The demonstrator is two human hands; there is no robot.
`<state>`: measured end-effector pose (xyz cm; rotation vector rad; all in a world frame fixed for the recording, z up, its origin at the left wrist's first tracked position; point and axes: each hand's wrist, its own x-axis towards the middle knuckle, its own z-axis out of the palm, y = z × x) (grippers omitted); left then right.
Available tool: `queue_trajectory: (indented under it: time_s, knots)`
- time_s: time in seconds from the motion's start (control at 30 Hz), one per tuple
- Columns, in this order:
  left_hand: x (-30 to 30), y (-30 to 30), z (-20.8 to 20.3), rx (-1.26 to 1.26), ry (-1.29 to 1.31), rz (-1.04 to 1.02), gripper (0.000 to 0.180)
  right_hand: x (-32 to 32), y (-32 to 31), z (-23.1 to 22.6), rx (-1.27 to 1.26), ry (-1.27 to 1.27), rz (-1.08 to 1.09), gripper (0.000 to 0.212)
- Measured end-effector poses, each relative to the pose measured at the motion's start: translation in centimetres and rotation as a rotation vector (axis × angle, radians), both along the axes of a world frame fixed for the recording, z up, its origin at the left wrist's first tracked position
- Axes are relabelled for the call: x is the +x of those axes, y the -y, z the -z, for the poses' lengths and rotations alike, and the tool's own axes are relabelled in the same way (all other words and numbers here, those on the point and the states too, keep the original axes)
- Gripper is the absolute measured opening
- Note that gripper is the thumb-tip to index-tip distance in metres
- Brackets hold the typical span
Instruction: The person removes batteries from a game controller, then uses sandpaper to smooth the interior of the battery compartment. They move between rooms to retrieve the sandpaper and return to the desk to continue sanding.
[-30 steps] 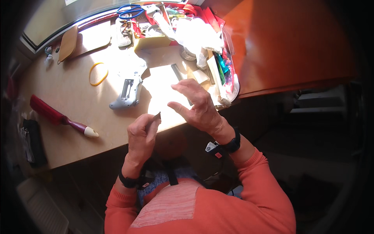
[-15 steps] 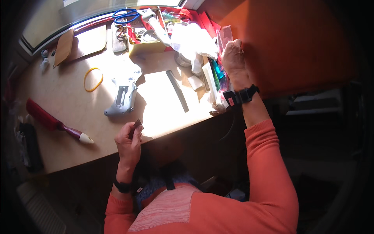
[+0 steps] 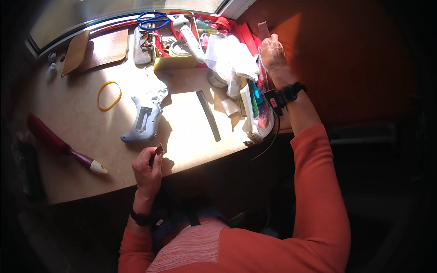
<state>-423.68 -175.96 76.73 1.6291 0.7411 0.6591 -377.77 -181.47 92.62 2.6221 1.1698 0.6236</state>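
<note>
My left hand (image 3: pixel 148 172) is closed at the table's near edge, pinching a small dark brown flat piece (image 3: pixel 159 149) between thumb and fingers. Out at the far right, my right hand (image 3: pixel 274 55) has its fingers closed, and a pinkish-brown strip (image 3: pixel 263 30) sticks up from them. That hand is beside a pile of bags and packets at the table's right end. Just beyond my left hand lies a grey-white plastic device (image 3: pixel 142 123) with an uncovered battery compartment. A dark comb (image 3: pixel 208 116) rests on the sunlit tabletop between my hands.
On the table (image 3: pixel 82 118) lie a yellow band (image 3: pixel 109 96) and a red brush (image 3: pixel 63 144) at left. Wooden boards (image 3: pixel 107 48) and an eyeglass case (image 3: pixel 142 48) lie near the window. Blue-handled scissors (image 3: pixel 153 21) top a full box (image 3: pixel 175 63). White bags (image 3: pixel 230 57) spill rightward.
My right hand has moved slightly farther away, and the strip now stands out beyond its fingers. My left hand keeps its pinch, almost unmoved. The view has shifted a little.
</note>
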Motion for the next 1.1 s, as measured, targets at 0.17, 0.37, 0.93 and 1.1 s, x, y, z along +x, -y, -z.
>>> queue_trajectory:
  time_s: [0.17,0.37,0.93,1.1]
  knots:
    - [-0.1,-0.1,0.0,-0.028,0.036,-0.003,0.004,0.7,-2.0,1.1,-0.201,-0.102,0.136,0.027]
    - [-0.1,-0.1,0.3,-0.083,0.063,-0.05,0.007,-7.9,-2.9,-0.7,0.214,0.316,-0.36,0.015]
    - [-2.0,-1.2,-2.9,-0.914,0.284,0.272,0.026,-34.4,3.8,9.9,0.913,-2.17,-0.057,0.024]
    - [-2.8,-2.1,-3.8,-0.953,0.316,0.379,0.031,-35.6,4.0,9.4,0.989,-2.266,-0.146,0.024]
